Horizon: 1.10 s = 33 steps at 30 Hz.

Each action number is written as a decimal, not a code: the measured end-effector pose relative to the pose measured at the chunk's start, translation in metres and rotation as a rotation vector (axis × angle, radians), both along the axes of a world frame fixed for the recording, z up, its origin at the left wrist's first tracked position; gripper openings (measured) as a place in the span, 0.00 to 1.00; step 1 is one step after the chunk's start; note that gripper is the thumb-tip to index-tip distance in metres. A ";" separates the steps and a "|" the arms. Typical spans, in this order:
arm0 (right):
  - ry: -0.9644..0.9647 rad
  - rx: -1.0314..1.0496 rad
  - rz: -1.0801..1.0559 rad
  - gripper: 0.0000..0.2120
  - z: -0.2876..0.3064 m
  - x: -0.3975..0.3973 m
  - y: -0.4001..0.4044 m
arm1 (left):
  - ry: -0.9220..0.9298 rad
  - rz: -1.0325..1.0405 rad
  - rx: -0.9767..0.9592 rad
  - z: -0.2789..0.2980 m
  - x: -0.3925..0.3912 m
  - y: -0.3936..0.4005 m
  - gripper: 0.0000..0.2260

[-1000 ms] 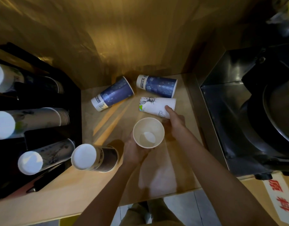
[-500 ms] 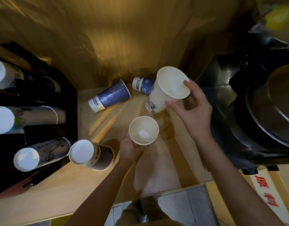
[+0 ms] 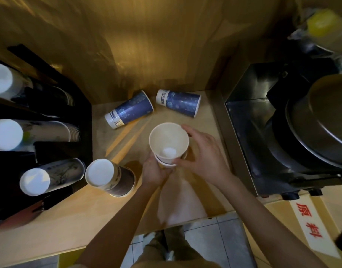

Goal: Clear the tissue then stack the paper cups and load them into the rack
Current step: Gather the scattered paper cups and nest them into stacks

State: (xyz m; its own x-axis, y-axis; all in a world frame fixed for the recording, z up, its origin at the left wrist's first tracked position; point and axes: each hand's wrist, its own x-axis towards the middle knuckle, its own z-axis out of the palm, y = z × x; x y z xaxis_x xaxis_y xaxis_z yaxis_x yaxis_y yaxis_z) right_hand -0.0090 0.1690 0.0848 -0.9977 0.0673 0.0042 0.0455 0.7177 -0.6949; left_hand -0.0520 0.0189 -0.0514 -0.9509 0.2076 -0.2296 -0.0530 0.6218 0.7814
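Mid-counter (image 3: pixel 73 219), both hands' fingers (image 3: pixel 182 161) clasp nested cups (image 3: pixel 168 141), blue cups (image 3: pixel 130 110) behind

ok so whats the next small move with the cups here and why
Probably press the upper white cup fully down into the cup below. The right hand grips its side while the left hand steadies the lower one, whose rim shows below it. Two blue cups lie loose, waiting to be stacked.

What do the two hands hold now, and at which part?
The left hand grips the lower white cup around its side. The right hand holds the upper white cup, nested in it, by its wall.
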 end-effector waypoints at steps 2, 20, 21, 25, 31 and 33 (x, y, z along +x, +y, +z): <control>-0.001 0.103 0.006 0.39 -0.009 0.000 -0.002 | -0.029 -0.015 -0.034 0.002 0.000 0.000 0.37; -0.194 -0.492 -0.234 0.40 -0.041 0.005 0.015 | 0.122 -0.067 0.138 0.070 0.013 0.015 0.41; -0.190 -0.526 -0.260 0.40 -0.040 0.005 0.019 | 0.121 -0.066 0.113 0.076 0.012 0.020 0.39; -0.143 -0.556 -0.338 0.41 -0.031 0.008 0.044 | 0.108 -0.118 0.097 0.089 0.002 0.049 0.37; -0.084 -0.399 -0.402 0.39 -0.016 0.018 0.084 | 0.027 -0.224 0.133 0.092 -0.003 0.101 0.41; -0.120 -0.329 -0.416 0.39 -0.018 0.024 0.093 | 0.015 -0.256 0.136 0.093 -0.001 0.113 0.42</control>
